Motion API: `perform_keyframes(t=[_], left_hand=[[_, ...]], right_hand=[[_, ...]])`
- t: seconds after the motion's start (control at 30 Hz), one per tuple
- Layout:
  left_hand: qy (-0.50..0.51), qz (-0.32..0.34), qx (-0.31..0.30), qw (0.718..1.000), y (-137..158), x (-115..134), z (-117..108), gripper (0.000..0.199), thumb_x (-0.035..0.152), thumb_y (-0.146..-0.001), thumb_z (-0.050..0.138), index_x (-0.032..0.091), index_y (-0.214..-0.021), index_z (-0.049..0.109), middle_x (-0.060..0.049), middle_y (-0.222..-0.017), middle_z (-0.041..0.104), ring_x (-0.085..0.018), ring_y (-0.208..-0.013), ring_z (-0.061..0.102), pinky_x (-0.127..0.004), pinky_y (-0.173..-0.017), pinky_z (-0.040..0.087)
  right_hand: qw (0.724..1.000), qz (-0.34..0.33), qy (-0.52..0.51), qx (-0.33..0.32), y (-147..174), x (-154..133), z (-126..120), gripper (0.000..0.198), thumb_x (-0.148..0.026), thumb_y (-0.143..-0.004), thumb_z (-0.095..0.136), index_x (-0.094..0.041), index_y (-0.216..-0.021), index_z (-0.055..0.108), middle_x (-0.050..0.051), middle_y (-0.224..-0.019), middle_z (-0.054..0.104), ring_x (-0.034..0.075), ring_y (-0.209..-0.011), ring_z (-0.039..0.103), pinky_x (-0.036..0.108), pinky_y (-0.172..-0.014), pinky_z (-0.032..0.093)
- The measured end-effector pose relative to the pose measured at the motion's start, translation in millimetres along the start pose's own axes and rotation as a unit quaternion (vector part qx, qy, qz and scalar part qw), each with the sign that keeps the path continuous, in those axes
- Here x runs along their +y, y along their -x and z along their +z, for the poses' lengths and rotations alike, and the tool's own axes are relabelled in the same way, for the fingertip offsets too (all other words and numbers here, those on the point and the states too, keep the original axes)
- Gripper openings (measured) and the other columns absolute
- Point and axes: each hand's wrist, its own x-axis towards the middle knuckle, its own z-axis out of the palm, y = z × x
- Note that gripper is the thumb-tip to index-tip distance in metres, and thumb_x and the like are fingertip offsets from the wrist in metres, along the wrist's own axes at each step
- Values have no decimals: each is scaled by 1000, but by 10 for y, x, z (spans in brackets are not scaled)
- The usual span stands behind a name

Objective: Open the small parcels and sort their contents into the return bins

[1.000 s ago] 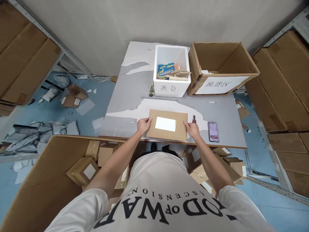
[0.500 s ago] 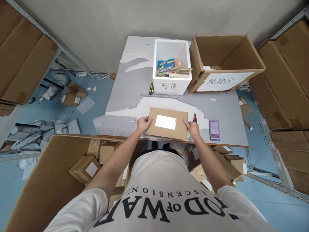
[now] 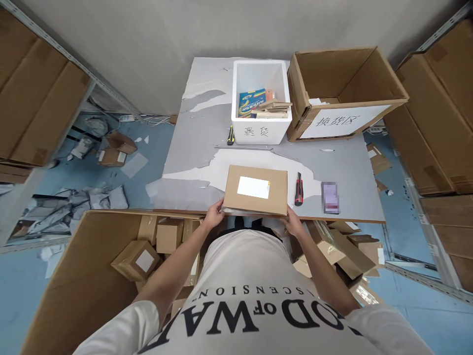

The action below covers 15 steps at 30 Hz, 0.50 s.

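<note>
Carton [image 3: 255, 189] reaches table [image 3: 195, 130] edge at 6 o'clock. Left hand [image 3: 214, 215]: at carton's 8 o'clock corner. Right hand [image 3: 293, 222]: 4 o'clock corner. Grip cannot be determined. Moving room: 10 o'clock.

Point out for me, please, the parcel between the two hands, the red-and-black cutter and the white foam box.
Parcel [image 3: 251, 202]: head view, cardboard top face, near half.
Red-and-black cutter [image 3: 299, 191]: head view, middle of its handle.
White foam box [image 3: 257, 134]: head view, front wall.
</note>
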Motion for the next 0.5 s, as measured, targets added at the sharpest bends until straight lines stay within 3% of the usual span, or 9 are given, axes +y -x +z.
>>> perform_keyframes(t=[0.07,0.2,0.3,0.5], left_hand=[[9,16,-30,999,60,-70,42,60,38,-69,67,11,-122,61,-14,-125,63,-28,-125,53,-44,-111,33],[-11,15,-4,1000,57,-94,120,54,46,-74,63,11,-116,65,-13,-120,67,-29,-121,55,-45,-109,36],[-46,22,6,999,40,-45,120,55,49,-75,62,13,-116,65,-12,-121,66,-29,-116,58,-44,-105,40],[-126,35,30,991,32,368,36,52,50,-79,58,13,-115,66,-11,-116,69,-25,-100,64,-35,-91,48]], right_hand=[[1000,-3,8,0,22,-20,87,68,-28,-76,61,-23,-141,42,9,-142,49,29,-131,45,48,-107,37],[999,24,-33,15,-47,-99,178,53,-29,-82,53,-21,-134,48,11,-126,61,28,-113,59,46,-97,46],[998,14,-53,6,-94,-116,135,47,-32,-82,54,-20,-127,53,11,-119,64,27,-105,62,44,-94,48],[1000,-26,10,10,-250,-254,-159,39,-48,-86,50,-18,-109,59,13,-114,60,26,-104,57,42,-88,49]])
